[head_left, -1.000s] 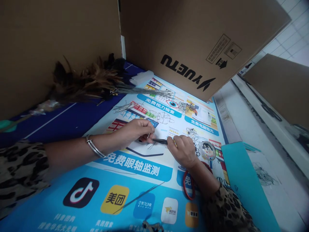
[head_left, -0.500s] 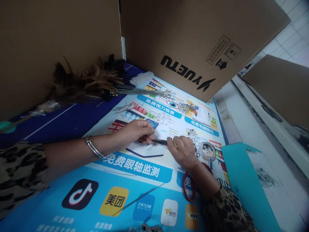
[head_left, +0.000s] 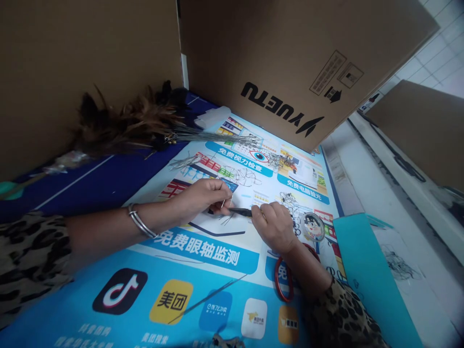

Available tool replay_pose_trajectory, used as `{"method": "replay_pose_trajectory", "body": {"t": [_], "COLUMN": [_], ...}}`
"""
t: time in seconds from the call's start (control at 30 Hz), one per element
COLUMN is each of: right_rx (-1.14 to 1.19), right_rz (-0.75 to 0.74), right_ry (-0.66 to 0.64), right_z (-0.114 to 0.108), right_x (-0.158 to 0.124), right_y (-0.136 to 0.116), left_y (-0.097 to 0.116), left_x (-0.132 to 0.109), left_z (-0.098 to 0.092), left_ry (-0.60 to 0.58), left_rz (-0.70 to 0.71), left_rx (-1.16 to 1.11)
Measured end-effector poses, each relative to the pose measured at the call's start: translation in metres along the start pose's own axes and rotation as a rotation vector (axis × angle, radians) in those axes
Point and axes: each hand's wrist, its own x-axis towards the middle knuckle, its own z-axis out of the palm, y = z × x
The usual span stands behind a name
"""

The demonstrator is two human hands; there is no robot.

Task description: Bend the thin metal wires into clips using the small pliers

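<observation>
My left hand (head_left: 213, 194) is closed in a pinch on a thin wire (head_left: 231, 199), which sticks up between the fingertips. In my right hand (head_left: 274, 224) is a pair of pliers (head_left: 241, 211), its slim dark jaws pointing left and meeting the wire at the left fingertips. The palm hides the pliers' handles. Several short wire pieces (head_left: 226, 220) lie on the printed sheet (head_left: 141, 270) just below the jaws. A red looped handle (head_left: 278, 280), perhaps of scissors, rests partly under my right forearm.
Bundles of straight wires (head_left: 217, 137) and tangled wire loops (head_left: 242, 177) lie farther back. Brown feathers (head_left: 145, 113) are heaped at the left. A large cardboard box (head_left: 290, 63) stands behind the sheet. On the right are a teal box (head_left: 373, 280) and a wire tangle (head_left: 400, 265).
The wire at my left fingertips now stands more upright and shows more clearly. The pliers' jaws have shifted very slightly; both hands stay nearly in place.
</observation>
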Motion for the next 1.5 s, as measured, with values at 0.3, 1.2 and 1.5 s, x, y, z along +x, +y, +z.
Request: {"method": "replay_pose_trajectory", "body": {"t": [0.3, 1.2, 1.5], "right_rx": [0.092, 0.765, 0.86], "right_rz": [0.056, 0.348, 0.364], "right_ry": [-0.042, -0.399, -0.412], "right_z": [0.0, -0.014, -0.014], "right_x": [0.0, 0.008, 0.01], "right_y": [-0.001, 0.002, 0.005], "left_y": [-0.004, -0.001, -0.001], "left_x": [0.0, -0.005, -0.006], "left_z": [-0.004, -0.007, -0.008], "left_ry": [-0.035, -0.081, -0.076], "left_rz": [0.135, 0.3, 0.336], "left_rx": [0.042, 0.287, 0.34]}}
